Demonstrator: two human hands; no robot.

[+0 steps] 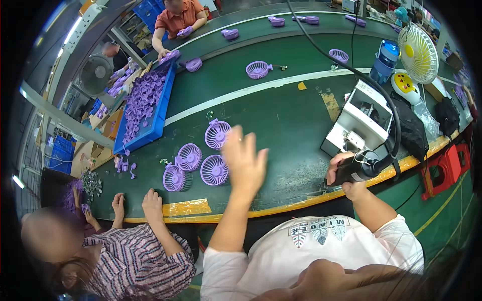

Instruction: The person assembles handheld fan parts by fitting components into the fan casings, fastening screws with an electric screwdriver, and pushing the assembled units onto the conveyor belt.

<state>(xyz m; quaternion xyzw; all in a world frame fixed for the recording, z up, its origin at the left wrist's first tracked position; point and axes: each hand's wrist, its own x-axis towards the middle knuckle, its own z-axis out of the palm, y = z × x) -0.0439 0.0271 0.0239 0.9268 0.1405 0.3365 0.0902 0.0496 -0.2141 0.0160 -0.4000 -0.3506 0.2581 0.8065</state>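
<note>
My left hand (245, 161) is over the green work surface with its fingers spread and nothing in it. It is close beside several round purple fan housings with slatted grilles; the nearest housing (218, 134) is partly covered by my fingers. Another housing (215, 169) lies below it, and two more groups of slats show in a housing (189, 157) and a housing (173, 177) further left. My right hand (343, 170) is wrapped round a black corded electric screwdriver (357, 169), held low near the table's front edge. Its tip is hidden from view.
A white metal box-shaped device (359, 118) stands just beyond my right hand. Farther right are a blue water jug (384, 61) and a pale fan (418, 54). A blue tray (159, 131) holds purple parts. A co-worker's hands (152, 205) rest at left; a conveyor runs behind.
</note>
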